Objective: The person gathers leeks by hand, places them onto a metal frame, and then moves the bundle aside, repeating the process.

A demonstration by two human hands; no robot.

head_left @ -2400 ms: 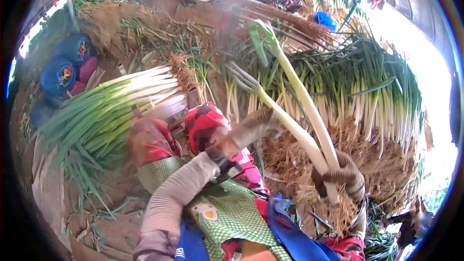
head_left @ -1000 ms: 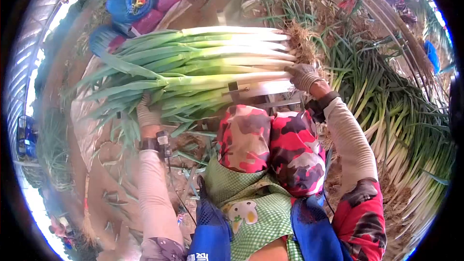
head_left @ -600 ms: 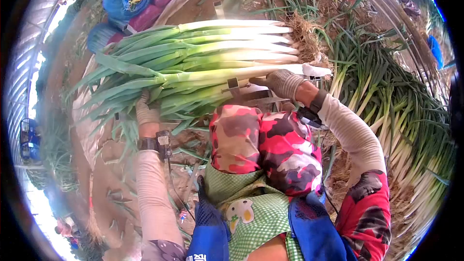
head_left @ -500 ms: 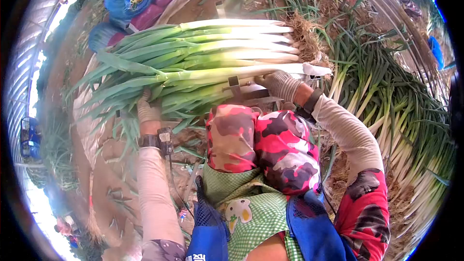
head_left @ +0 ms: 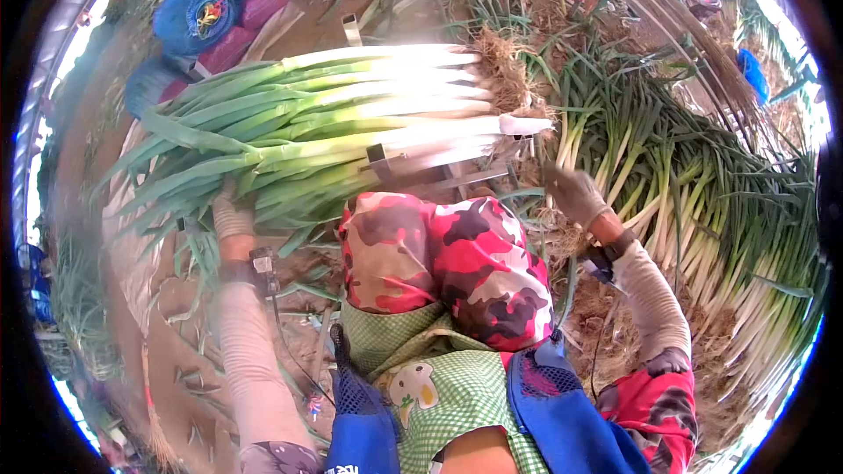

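Observation:
A thick bundle of leeks [head_left: 325,114] lies crosswise in front of me, with green leaves to the left and white stems and roots to the right. It rests on a metal frame [head_left: 378,162]. My left hand [head_left: 233,215], in a light glove, reaches in at the near edge of the leaves, and its fingers are hidden among them. My right hand [head_left: 581,199], also gloved, is off the bundle, right of my knees. Its fingers look slightly apart though somewhat blurred, and nothing shows in them. It is nearest to the large pile of loose leeks [head_left: 676,175].
Blue and pink net sacks [head_left: 198,17] stand at the far left. A straw broom [head_left: 158,421] lies at the lower left. Soil, roots and leaf scraps cover the ground around my camouflage-covered knees [head_left: 439,263]. Thin poles [head_left: 685,31] run along the far right.
My right hand has let go of the near side of the bundle by the metal frame and moved right and towards me. My left hand stays at the leaves. The view has shifted slightly right.

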